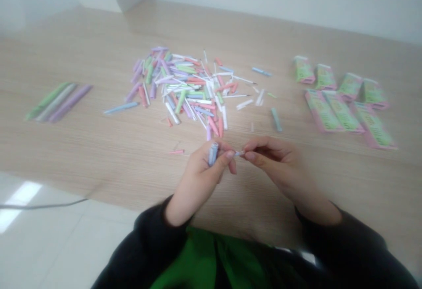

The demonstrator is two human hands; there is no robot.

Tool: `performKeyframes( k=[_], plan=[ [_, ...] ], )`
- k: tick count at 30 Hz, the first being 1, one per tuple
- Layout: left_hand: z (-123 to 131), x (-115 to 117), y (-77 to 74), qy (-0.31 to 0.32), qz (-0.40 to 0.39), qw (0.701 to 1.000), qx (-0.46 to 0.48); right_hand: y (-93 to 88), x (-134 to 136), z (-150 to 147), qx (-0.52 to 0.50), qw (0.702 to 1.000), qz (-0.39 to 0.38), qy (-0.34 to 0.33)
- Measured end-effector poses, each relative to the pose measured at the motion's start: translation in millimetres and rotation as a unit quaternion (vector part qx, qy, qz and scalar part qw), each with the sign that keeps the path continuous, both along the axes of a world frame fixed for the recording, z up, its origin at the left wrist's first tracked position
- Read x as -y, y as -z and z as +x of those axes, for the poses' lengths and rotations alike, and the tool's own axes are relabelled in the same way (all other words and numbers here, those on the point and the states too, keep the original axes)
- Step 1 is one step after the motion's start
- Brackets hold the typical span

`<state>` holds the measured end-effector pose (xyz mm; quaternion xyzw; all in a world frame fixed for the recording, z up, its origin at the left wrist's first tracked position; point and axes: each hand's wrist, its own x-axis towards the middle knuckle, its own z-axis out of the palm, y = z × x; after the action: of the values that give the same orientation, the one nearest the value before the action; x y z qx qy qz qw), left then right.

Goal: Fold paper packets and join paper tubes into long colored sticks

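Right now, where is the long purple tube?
In the head view, the long purple tube lies on the left of the wooden table, beside a long grey tube and left of the loose pile of pastel tubes.

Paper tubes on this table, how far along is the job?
Done, it seems: three long rolled tubes, green, grey and purple, lie side by side at the left. In hand: the left hand holds a pale blue tube, and the right hand pinches a thin pale strip. Left: a loose heap of short pastel tubes mid-table, and seven pink-and-green printed packets in rows at the right.
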<state>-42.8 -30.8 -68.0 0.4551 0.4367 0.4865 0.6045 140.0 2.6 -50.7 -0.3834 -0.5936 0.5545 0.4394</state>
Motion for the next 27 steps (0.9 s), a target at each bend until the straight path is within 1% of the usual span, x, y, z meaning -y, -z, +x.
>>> performKeyframes(
  k=[4, 8, 14, 22, 27],
  plan=[
    [-1.1, 0.0, -0.1, -0.001, 0.013, 1.000, -0.022, -3.1, 2.9, 1.7, 0.046, 0.998, 0.035, 0.018],
    [-0.6, 0.4, -2.3, 0.001, 0.022, 0.999, -0.042, -5.6, 5.3, 3.3, 0.066, 0.996, 0.057, 0.022],
    [0.5, 2.5, -5.8, -0.004, 0.033, 0.997, -0.067, -9.0, 6.4, 4.1, 0.070, 0.996, 0.051, 0.019],
    [-1.3, 0.1, -11.1, 0.019, 0.028, 0.996, -0.078, -8.5, 6.6, 5.2, 0.095, 0.994, 0.060, 0.014],
    [-1.7, -0.2, -12.3, 0.003, 0.038, 0.992, -0.119, -6.5, 6.0, 5.2, 0.131, 0.987, 0.089, 0.010]
  ],
)
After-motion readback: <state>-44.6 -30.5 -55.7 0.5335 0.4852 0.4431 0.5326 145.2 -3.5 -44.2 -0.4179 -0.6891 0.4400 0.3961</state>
